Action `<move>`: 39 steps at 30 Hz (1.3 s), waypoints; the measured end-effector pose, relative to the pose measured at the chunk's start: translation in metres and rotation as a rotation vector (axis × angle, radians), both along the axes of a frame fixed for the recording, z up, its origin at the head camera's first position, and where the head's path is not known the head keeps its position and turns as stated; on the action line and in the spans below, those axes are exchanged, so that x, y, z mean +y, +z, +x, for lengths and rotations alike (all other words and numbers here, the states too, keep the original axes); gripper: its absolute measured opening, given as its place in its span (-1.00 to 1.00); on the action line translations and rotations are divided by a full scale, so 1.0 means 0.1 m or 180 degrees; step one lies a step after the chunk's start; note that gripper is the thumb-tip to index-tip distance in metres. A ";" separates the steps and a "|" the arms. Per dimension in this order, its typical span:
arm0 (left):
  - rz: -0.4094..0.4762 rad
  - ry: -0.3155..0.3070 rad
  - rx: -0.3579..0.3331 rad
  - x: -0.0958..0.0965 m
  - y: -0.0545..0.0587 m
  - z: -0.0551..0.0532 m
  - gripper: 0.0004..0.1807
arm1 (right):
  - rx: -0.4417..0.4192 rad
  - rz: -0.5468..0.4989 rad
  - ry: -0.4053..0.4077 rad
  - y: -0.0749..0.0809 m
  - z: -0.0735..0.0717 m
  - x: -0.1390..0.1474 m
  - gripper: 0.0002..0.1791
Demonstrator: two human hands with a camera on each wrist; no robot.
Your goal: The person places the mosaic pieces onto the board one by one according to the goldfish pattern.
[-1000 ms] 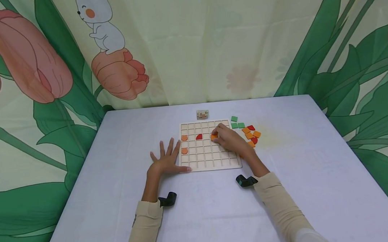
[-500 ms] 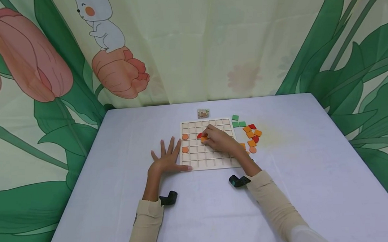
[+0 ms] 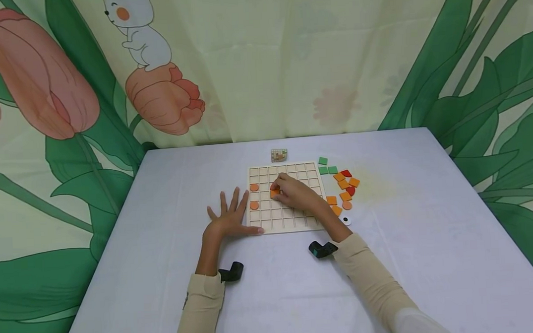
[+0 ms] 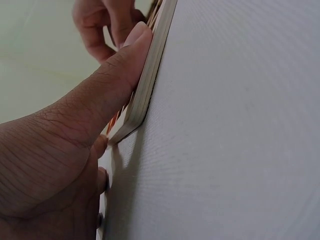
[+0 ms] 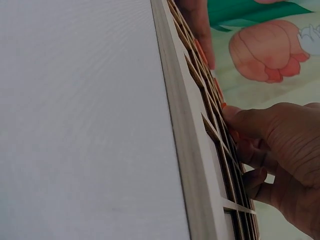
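Observation:
A pale wooden grid board (image 3: pixel 287 225) lies on the white table. My left hand (image 3: pixel 229 223) spreads its fingers along the board's left side, its thumb resting on the front left corner; the left wrist view shows that thumb on the board's rim (image 4: pixel 146 80). Over the left-middle cells, my right hand (image 3: pixel 295 193) pinches an orange square tile (image 3: pixel 274 193) at the grid. The red quarter-round piece just behind it is mostly hidden by the fingers. Two orange round pieces, one farther back (image 3: pixel 254 187) and one nearer (image 3: pixel 254 205), sit in the leftmost column.
Right of the board lie green square tiles (image 3: pixel 323 170), several orange squares (image 3: pixel 343 184), red quarter-round pieces (image 3: pixel 350 190), an orange round piece (image 3: pixel 346 205) and a white disc with a black dot (image 3: pixel 346 220). A small patterned card (image 3: pixel 279 155) stands behind the board.
My right hand has carried the orange square tile leftward across the board, to just in front of the red quarter-round piece. My left hand stays at the board's corner.

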State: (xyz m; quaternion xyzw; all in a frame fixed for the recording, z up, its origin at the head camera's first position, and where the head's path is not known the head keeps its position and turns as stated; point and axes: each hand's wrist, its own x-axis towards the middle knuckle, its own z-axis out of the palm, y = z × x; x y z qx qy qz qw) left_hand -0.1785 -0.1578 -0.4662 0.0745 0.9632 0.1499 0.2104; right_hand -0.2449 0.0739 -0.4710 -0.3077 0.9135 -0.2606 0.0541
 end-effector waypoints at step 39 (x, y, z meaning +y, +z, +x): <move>-0.0057 -0.0052 0.0030 0.00 0.00 0.00 0.35 | 0.0049 -0.0098 -0.0044 -0.03 0.04 0.01 -0.72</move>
